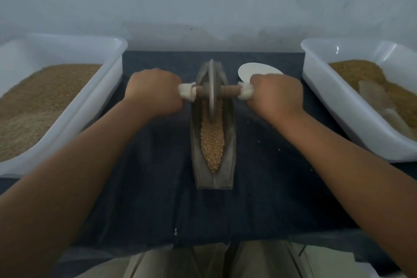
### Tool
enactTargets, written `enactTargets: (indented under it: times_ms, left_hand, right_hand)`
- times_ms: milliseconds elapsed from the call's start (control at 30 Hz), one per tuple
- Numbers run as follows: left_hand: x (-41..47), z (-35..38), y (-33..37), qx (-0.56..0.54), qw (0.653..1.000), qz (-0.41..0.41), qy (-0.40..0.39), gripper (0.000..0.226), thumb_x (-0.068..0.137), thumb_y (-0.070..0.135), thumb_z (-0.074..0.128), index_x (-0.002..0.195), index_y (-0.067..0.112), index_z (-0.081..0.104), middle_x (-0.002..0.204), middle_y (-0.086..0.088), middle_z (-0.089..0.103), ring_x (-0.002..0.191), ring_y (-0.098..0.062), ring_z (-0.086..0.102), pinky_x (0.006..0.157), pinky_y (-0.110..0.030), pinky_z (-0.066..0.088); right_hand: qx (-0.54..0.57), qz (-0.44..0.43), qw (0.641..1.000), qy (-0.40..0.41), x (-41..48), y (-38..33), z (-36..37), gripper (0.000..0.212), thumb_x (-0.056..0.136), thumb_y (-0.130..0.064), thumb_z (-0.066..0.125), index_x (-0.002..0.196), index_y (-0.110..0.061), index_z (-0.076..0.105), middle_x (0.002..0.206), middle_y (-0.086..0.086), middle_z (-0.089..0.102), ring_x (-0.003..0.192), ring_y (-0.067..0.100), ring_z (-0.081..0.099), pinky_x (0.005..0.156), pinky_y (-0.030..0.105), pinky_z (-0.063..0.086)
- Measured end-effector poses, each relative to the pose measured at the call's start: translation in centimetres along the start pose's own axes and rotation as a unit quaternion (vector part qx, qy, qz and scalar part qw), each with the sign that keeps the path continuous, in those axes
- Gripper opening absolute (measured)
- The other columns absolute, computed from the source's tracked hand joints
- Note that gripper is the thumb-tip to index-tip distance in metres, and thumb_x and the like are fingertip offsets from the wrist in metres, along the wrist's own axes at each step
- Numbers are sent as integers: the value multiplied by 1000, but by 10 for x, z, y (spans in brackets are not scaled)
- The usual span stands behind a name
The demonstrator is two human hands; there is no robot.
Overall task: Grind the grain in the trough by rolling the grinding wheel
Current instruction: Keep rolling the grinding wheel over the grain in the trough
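Note:
A narrow boat-shaped metal trough (230, 142) lies lengthwise on the dark cloth in front of me, with tan grain (212, 142) along its groove. A thin metal grinding wheel (211, 88) stands upright in the far half of the trough on a wooden axle (230, 91). White wrapping covers both axle ends. My left hand (155, 92) grips the left wrapped end, and my right hand (276, 95) grips the right wrapped end. Both fists are curled round the handle, with my forearms stretched forward.
A white plastic tub (108, 88) of fine brown grain stands at the left. Another white tub (320, 88) at the right holds brown meal and pale scoops. A white round dish (252, 69) lies behind my right hand. The dark cloth (158, 198) covers the table; a pale wall rises behind.

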State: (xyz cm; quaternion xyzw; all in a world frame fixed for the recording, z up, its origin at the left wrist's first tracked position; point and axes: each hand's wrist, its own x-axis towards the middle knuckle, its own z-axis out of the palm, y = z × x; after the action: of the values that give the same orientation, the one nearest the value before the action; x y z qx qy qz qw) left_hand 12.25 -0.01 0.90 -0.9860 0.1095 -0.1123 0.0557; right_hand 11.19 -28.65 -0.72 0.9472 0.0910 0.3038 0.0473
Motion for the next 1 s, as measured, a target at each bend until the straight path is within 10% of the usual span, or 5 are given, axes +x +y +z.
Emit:
enactTargets:
  times_ms: [200,400,733,1000]
  left_hand:
    - [-6,-15,3,-4,999,27,-30,18,79,47,54,73,30,53,74,7,55,73,-27,59,66,-35,45]
    - [-67,-10,-6,41,993,98,51,25,74,52,52,63,34,40,56,11,46,48,-14,44,49,-23,26]
    - [14,7,-1,-37,999,-24,13,23,78,48,54,73,27,57,74,4,59,70,-27,59,66,-35,45]
    - [-75,0,-7,10,995,72,64,23,74,54,54,65,34,47,54,13,46,47,-15,48,49,-22,29]
  right_hand:
    - [13,-3,999,-45,-7,0,-7,45,97,-53,45,70,-17,47,60,-2,49,55,26,51,50,28,37]
    - [3,-27,1000,-5,-75,7,-29,47,92,-57,61,65,-25,41,53,-8,35,45,21,29,49,20,13]
    - [-34,-25,998,-56,35,1,2,24,86,-46,56,76,-27,65,60,-5,52,53,20,50,50,25,36]
    - [-6,-34,999,-19,-68,6,-33,46,86,-48,73,63,-24,41,51,-12,19,39,23,31,51,19,14]
